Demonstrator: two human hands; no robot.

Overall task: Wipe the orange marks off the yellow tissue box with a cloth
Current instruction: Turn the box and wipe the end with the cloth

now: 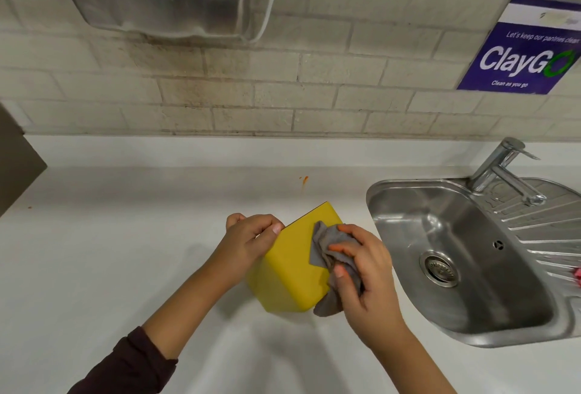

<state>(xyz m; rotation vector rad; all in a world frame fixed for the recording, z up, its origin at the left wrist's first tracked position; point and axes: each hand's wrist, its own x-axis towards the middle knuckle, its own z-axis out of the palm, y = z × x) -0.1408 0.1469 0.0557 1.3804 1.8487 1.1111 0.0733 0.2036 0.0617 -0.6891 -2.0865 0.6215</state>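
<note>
Yellow tissue box (287,271) tilted, left hand (251,236) gripping its edge, right hand (361,271) clutching grey cloth (330,252) against it

Office pantry (steel sink (405,227), ClayGo sign (525,47))

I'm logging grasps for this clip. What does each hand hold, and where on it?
The left hand grips the yellow box at its upper left edge. The right hand holds the bunched grey cloth, pressed against the box's right side.

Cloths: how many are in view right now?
1: the grey cloth, bunched in the right hand against the yellow tissue box. A pink thing at the frame's right edge is cropped; cannot tell.
</note>
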